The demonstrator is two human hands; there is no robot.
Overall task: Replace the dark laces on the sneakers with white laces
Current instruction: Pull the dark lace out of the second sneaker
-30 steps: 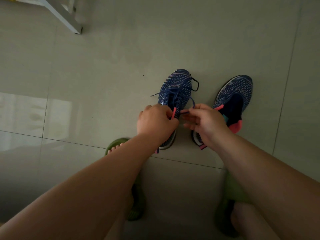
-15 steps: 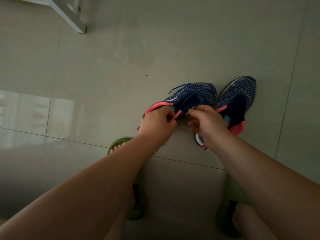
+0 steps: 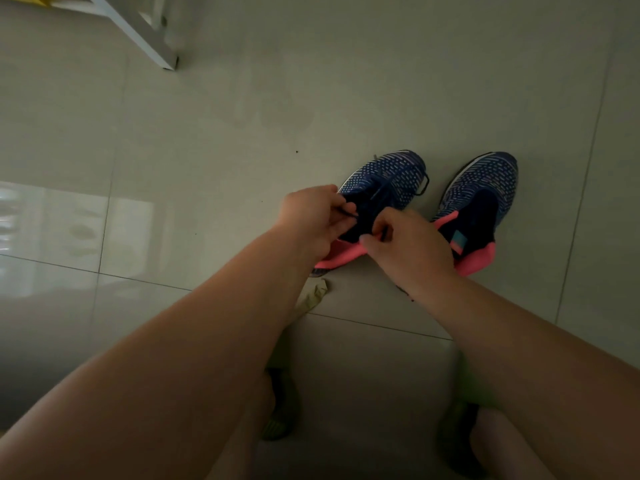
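Now the left blue knit sneaker with pink collar (image 3: 388, 178) sits upright again, no longer tipped sideways. My left hand (image 3: 311, 220) pinches its dark lace (image 3: 348, 213); my right hand (image 3: 405, 247) pinches near the tongue, so I judge unlacing underway.

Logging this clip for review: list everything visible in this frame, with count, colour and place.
sneakers: 2, blue knit with pink collars, on the floor ahead; left sneaker, right sneaker
dark lace: 1, on the left sneaker, a loop hangs off its side
floor tiles: grey, glossy
white frame leg: 1, top left
green slippers: 2, on the person's feet, bottom
left hand: fingers pinch the lace
right hand: fingers curled at the left sneaker's collar
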